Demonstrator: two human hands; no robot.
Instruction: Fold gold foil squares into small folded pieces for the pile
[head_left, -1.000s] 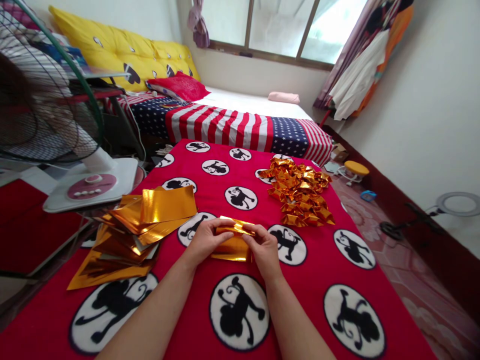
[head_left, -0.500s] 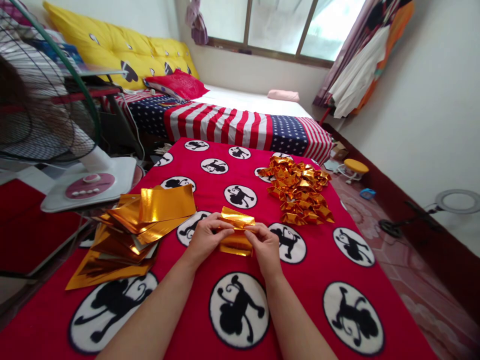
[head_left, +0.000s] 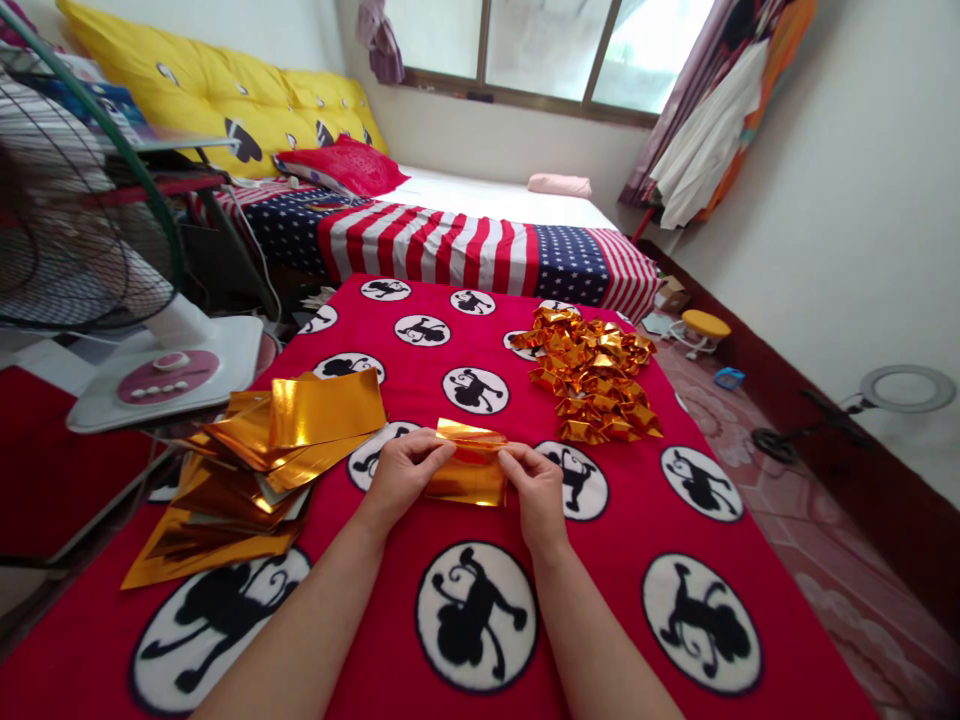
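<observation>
A red blanket [head_left: 615, 560] printed with black monkeys in white circles spreads under both forearms. On it, left of the left fingers, lies a loose stack of gold foil sheets [head_left: 262, 460]; beyond the right fingers and well apart from them sits a heap of folded gold pieces [head_left: 592, 375]. A white fan base [head_left: 161, 375] stands further left, off the blanket's edge.

Between the two hands a single gold foil sheet [head_left: 469, 470] is held just above the blanket. The left hand [head_left: 401, 475] pinches its left edge, thumb on top and fingers curled beneath; the right hand [head_left: 536, 485] pinches the right edge the same way, so the sheet spans the gap from fingertip to fingertip. Both hands are closed on the foil, not flat.

Half a second ago the foil was bunched narrower, with a raised crease at its top; now it is drawn out wider and lies flatter, and the hands have parted a little.

Both forearms reach forward from the lower edge, wrists slightly bent inward, knuckles up
</observation>
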